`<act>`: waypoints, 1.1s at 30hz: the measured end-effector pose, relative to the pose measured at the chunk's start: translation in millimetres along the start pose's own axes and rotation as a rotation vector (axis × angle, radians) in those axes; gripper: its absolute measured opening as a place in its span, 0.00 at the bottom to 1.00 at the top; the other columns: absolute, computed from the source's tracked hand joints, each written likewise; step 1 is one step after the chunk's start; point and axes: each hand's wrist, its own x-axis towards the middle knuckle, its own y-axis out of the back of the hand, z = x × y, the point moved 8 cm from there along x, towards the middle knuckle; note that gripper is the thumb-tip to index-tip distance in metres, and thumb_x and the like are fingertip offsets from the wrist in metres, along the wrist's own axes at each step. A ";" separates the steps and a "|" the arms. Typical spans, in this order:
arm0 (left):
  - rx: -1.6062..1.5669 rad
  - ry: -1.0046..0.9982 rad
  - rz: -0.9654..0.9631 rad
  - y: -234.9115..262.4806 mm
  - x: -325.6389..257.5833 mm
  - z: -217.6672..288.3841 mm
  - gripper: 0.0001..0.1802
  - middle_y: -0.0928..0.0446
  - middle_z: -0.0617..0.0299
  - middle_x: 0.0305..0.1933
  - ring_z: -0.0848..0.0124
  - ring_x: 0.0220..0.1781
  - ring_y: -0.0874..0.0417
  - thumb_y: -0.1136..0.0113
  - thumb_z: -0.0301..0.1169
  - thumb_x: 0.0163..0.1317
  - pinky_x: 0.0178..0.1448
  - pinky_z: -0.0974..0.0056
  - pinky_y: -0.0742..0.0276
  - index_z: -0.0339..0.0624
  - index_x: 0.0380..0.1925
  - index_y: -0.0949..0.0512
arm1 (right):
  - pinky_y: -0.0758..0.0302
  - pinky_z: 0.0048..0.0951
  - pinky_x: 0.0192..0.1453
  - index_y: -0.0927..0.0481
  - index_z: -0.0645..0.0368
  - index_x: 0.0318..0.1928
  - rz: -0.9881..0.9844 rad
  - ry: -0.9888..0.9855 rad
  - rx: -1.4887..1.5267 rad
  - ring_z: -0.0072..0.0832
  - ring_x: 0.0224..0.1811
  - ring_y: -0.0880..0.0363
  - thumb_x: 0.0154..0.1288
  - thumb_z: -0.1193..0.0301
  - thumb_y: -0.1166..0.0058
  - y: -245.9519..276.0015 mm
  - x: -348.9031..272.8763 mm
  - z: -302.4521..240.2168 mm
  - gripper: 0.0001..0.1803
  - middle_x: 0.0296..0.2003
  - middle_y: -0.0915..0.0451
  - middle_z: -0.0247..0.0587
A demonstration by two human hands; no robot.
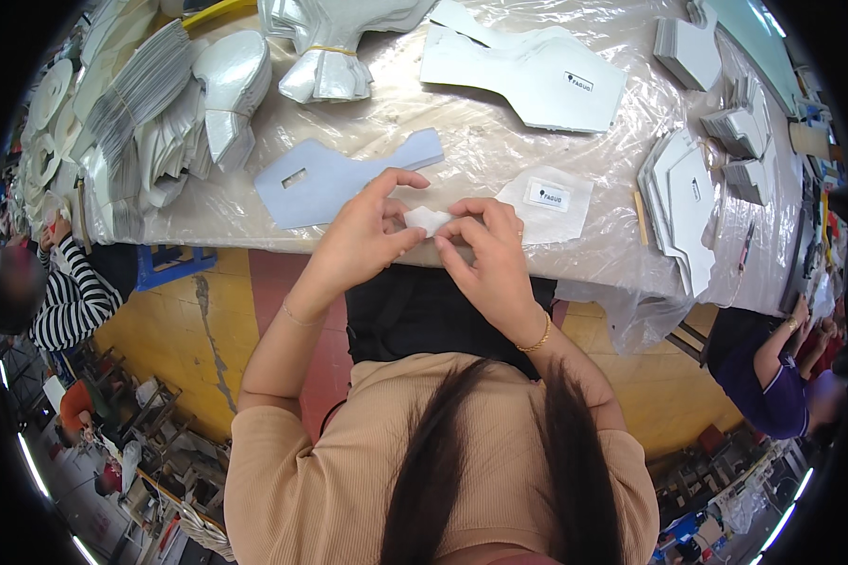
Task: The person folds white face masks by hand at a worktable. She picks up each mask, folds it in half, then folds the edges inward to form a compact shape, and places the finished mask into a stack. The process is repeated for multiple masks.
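Observation:
A small white piece [428, 220], like a folded scrap of backing paper or a label, is pinched between both my hands above the table's near edge. My left hand [367, 231] grips its left end with thumb and finger, the other fingers curled. On its right end, my right hand [485, 245] closes with thumb and forefinger. Just beyond my left hand lies a flat light-blue template [322, 185] with a small rectangular slot. To the right of my right hand rests a white cut piece [572, 219] with a small printed label [547, 195] on it.
Clear plastic covers the table [377, 127]. White panels [537, 80] are stacked at the back, beside a banded bundle [328, 71]. More bundles [141, 104] crowd the left; a white stack [678, 198] and a pen [746, 247] lie right. People sit at both sides.

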 end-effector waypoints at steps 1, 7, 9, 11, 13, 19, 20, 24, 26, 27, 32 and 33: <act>-0.011 -0.001 0.005 -0.3 -0.2 -0.6 0.26 0.26 0.66 0.26 0.81 0.25 0.28 0.36 0.19 0.58 0.30 0.71 0.31 0.41 0.57 0.29 | 0.36 0.37 0.60 0.17 0.57 0.34 0.005 0.002 -0.007 0.38 0.52 0.27 0.57 0.74 0.35 -0.6 0.0 -0.3 0.05 0.47 0.23 0.39; 0.098 -0.136 0.100 0.2 -2.9 5.5 0.26 0.25 0.70 0.26 0.85 0.21 0.33 0.34 0.18 0.58 0.25 0.76 0.38 0.40 0.57 0.29 | 0.39 0.39 0.56 0.18 0.56 0.34 0.028 0.045 -0.025 0.37 0.52 0.28 0.55 0.74 0.34 -3.4 0.3 -3.3 0.06 0.46 0.24 0.37; 0.155 -0.143 0.133 -0.6 -5.4 6.7 0.26 0.23 0.68 0.26 0.85 0.21 0.34 0.34 0.18 0.58 0.25 0.74 0.38 0.41 0.57 0.28 | 0.39 0.39 0.56 0.18 0.56 0.33 0.030 0.049 -0.024 0.37 0.51 0.28 0.55 0.75 0.34 -3.5 0.1 -3.5 0.06 0.46 0.24 0.37; 0.215 -0.151 0.160 -1.4 -8.0 9.0 0.26 0.22 0.66 0.26 0.84 0.21 0.33 0.34 0.18 0.58 0.26 0.73 0.37 0.42 0.56 0.28 | 0.39 0.39 0.56 0.18 0.56 0.33 0.030 0.052 -0.021 0.37 0.51 0.28 0.55 0.75 0.34 -3.3 0.1 -3.6 0.06 0.46 0.24 0.37; 0.280 -0.171 0.187 -2.3 -10.3 12.3 0.25 0.21 0.64 0.26 0.83 0.20 0.33 0.34 0.19 0.58 0.25 0.72 0.37 0.43 0.56 0.28 | 0.39 0.38 0.56 0.18 0.56 0.33 0.029 0.054 -0.017 0.37 0.52 0.28 0.55 0.75 0.34 -3.1 0.1 -3.4 0.06 0.45 0.24 0.37; 0.421 -0.265 0.241 -8.3 -15.1 20.8 0.25 0.20 0.59 0.26 0.77 0.18 0.30 0.34 0.19 0.57 0.26 0.70 0.34 0.43 0.55 0.28 | 0.39 0.38 0.57 0.18 0.58 0.33 0.033 0.068 -0.018 0.37 0.52 0.28 0.53 0.75 0.34 -2.8 0.0 -3.5 0.06 0.45 0.24 0.38; 0.419 -0.263 0.248 -8.8 -15.7 20.6 0.25 0.20 0.59 0.26 0.77 0.18 0.30 0.34 0.20 0.57 0.26 0.70 0.34 0.43 0.55 0.28 | 0.39 0.38 0.57 0.19 0.58 0.32 0.034 0.061 -0.019 0.37 0.52 0.28 0.53 0.75 0.34 -2.8 -0.1 -3.3 0.06 0.45 0.24 0.38; 0.392 -0.245 0.237 -11.7 -17.7 19.4 0.24 0.19 0.59 0.26 0.77 0.19 0.27 0.34 0.21 0.57 0.27 0.70 0.32 0.42 0.54 0.28 | 0.39 0.40 0.57 0.20 0.58 0.30 0.034 0.035 -0.008 0.38 0.51 0.28 0.50 0.75 0.35 -2.8 0.0 -3.1 0.07 0.46 0.25 0.40; 0.383 -0.218 0.217 -12.0 -17.8 17.5 0.24 0.19 0.57 0.27 0.70 0.22 0.23 0.34 0.23 0.58 0.29 0.65 0.29 0.44 0.54 0.29 | 0.39 0.40 0.57 0.20 0.58 0.30 0.033 0.030 -0.004 0.38 0.51 0.28 0.50 0.75 0.35 -2.2 0.1 -3.2 0.07 0.47 0.25 0.41; 0.386 -0.198 0.209 -11.5 -18.0 16.0 0.24 0.18 0.55 0.28 0.62 0.25 0.19 0.34 0.24 0.58 0.32 0.60 0.26 0.46 0.55 0.29 | 0.39 0.41 0.58 0.21 0.58 0.30 0.034 0.031 -0.002 0.38 0.51 0.28 0.49 0.75 0.35 -1.6 -0.1 -3.3 0.07 0.47 0.26 0.41; 0.300 -0.187 0.202 -5.0 -17.2 12.8 0.24 0.21 0.60 0.27 0.81 0.19 0.29 0.34 0.21 0.58 0.26 0.71 0.33 0.42 0.55 0.28 | 0.39 0.42 0.58 0.22 0.59 0.30 0.004 -0.007 0.030 0.39 0.51 0.27 0.49 0.75 0.36 -0.5 -0.3 1.6 0.07 0.48 0.27 0.42; 0.337 -0.200 0.225 -1.9 -17.0 13.5 0.24 0.21 0.60 0.27 0.81 0.19 0.29 0.34 0.21 0.58 0.26 0.71 0.34 0.43 0.55 0.28 | 0.38 0.42 0.58 0.22 0.59 0.30 0.008 -0.019 0.045 0.39 0.51 0.27 0.50 0.76 0.37 0.4 -0.1 3.2 0.07 0.48 0.27 0.42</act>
